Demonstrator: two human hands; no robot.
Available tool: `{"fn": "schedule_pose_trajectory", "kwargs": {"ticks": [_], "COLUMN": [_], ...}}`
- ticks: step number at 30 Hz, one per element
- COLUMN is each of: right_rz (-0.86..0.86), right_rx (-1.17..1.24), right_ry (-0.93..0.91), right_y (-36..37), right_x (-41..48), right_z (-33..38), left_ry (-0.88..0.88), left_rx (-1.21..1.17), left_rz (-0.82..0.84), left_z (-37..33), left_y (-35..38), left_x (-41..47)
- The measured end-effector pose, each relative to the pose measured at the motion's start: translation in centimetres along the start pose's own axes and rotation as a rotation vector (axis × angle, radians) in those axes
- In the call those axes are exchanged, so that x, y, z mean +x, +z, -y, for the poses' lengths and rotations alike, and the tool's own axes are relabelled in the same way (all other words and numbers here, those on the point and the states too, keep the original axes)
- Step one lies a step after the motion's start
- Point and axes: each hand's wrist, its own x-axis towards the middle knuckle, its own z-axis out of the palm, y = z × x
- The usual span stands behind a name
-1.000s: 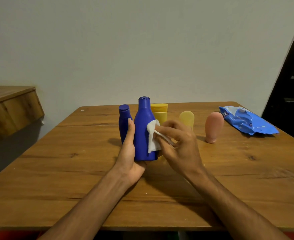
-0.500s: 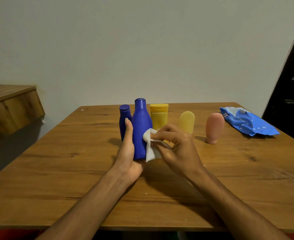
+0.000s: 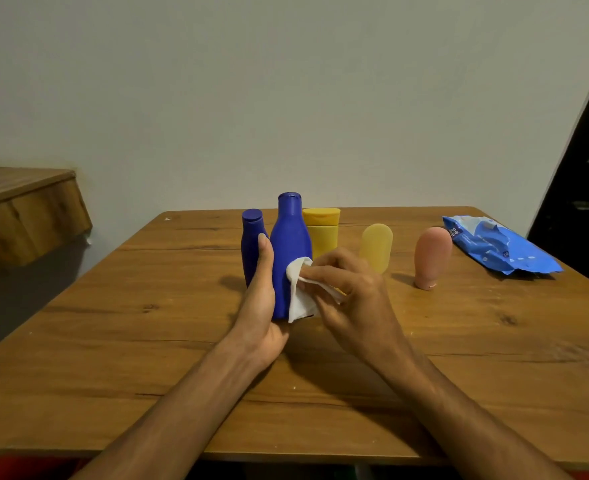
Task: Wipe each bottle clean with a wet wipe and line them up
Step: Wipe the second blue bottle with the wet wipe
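Fingers of right hand around wipe, against big blue bottle.

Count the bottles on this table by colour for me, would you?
Blue: 2, the small blue bottle and the tall blue bottle.
Yellow: 2, the capped yellow bottle and the pale yellow bottle.
Pink: 1, the pink bottle.
Total: 5 bottles.

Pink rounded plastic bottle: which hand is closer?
Right. The right hand, pinching a white wipe, lies left of the pink bottle; left hand, holding the tall blue bottle, farther left.
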Motion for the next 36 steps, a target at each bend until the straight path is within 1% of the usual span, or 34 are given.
{"fn": "schedule_pose_trajectory", "kwargs": {"ticks": [3, 7, 9, 13, 17, 21, 25, 28, 31, 33, 36], "right_rz": [-0.009, -0.125, -0.165, -0.158, -0.203, -0.160, -0.236, -0.170, -0.029, 0.033, 0.133], "right_rx": [-0.045, -0.045, -0.024, -0.095, -0.086, -0.108, -0.109, -0.065, -0.082, -0.083, -0.066], "right_ry": [-0.022, -0.002, 0.014, -0.068, 0.006, -0.058, 0.043, 0.017, -0.029, -0.072, -0.097], "right_y": [0.0, -0.2, -0.3, -0.2, -0.1, 0.0, -0.1, -0.2, 0.0, 0.1, 0.0], "right_x": [0.0, 0.3, 0.4, 0.4, 0.6, 0.4, 0.6, 0.4, 0.0, -0.1, -0.2], "right_z": [0.1, -0.3, -0.6, -0.7, -0.8, -0.7, -0.8, -0.6, 0.0, 0.5, 1.0], "left_ry": [0.041, 0.068, 0.070, 0.060, 0.065, 0.068, 0.052, 0.047, 0.015, -0.035, -0.163], "left_rx": [0.085, 0.206, 0.248, 0.247, 0.292, 0.276, 0.300, 0.277, 0.156, 0.060, -0.072], "left_rz": [0.018, 0.101, 0.116, 0.151, 0.169, 0.150, 0.179, 0.155, 0.082, 0.048, 0.105], "left_z": [0.0, 0.5, 0.7, 0.7, 1.0, 1.0, 1.2, 1.2, 1.0, 0.8, 0.4], "left_y": [-0.2, 0.0, 0.1, 0.1, 0.1, 0.2, 0.2, 0.2, -0.1, -0.4, -0.6], "left_x": [0.0, -0.3, -0.4, -0.3, -0.5, -0.5, -0.6, -0.6, -0.2, 0.2, 0.5]}}
